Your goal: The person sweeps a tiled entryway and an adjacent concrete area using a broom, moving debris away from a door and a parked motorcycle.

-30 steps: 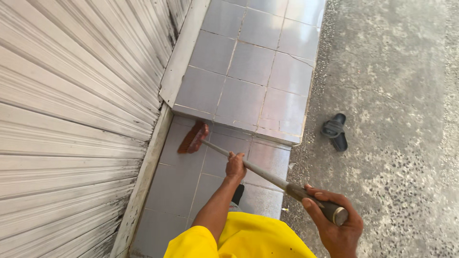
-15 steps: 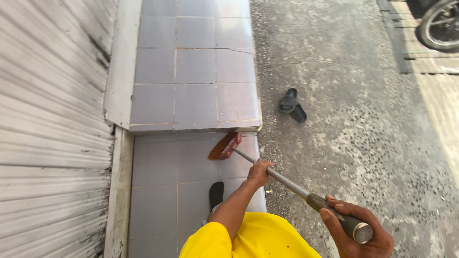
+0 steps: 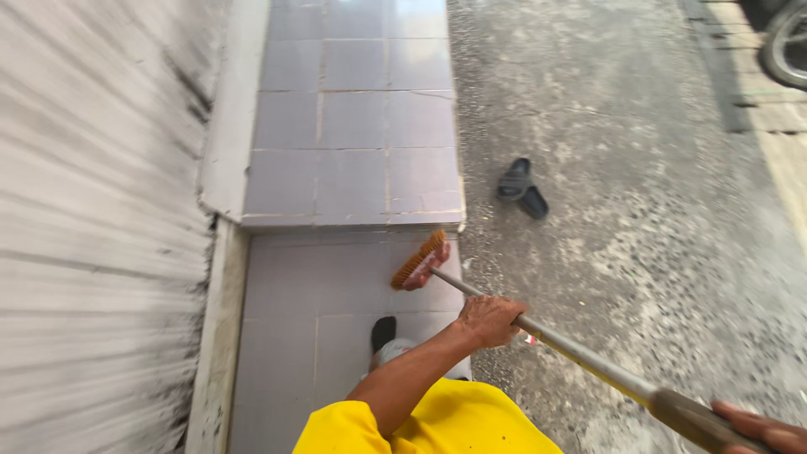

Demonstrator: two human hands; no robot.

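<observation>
Tiled step [image 3: 319, 286] edge: broom head [image 3: 418, 261]; both hands, left [image 3: 490, 320], right [image 3: 761, 430], grasping handle [image 3: 580, 353].

Glossy smooth floor tiles [image 3: 353, 118], rough matt concrete ground [image 3: 622, 168], metal broom handle [image 3: 580, 353]

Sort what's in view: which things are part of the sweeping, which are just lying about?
In use:
- red-headed broom with orange bristles on a long metal handle
- left hand, gripping the handle mid-shaft
- right hand, at the handle's dark end grip
- grey tiled lower step under the bristles

Lying about:
- pair of black sandals on the concrete
- wheel, top right
</observation>
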